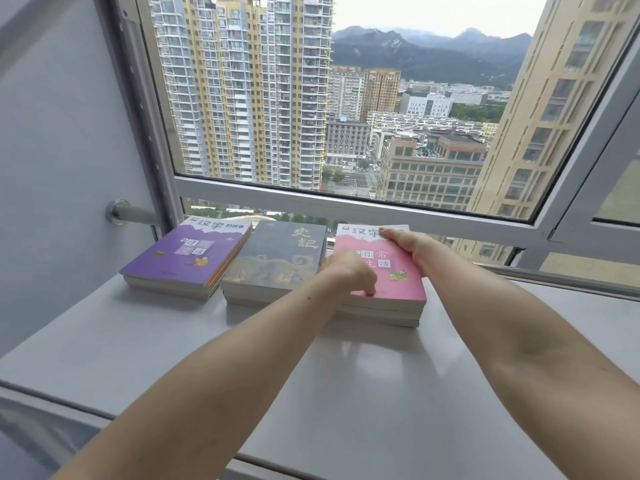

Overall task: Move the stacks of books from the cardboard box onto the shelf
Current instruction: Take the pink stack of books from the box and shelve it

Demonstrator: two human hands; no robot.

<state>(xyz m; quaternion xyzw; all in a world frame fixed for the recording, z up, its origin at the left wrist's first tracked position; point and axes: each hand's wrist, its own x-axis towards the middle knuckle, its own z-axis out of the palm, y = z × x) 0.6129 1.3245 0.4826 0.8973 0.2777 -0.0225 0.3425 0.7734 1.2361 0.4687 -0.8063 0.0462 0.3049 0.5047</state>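
Note:
Three stacks of books lie side by side on the white shelf under the window. A purple-covered stack is at the left, a dark grey-covered stack in the middle, and a pink-covered stack at the right. My left hand grips the pink stack's near left corner, thumb on the cover. At the stack's far right edge, my right hand has its fingers curled over the top. The cardboard box is out of view.
A large window with a grey frame stands directly behind the books. A grey wall with a metal rail fitting bounds the shelf on the left. The shelf's front edge runs across the lower frame.

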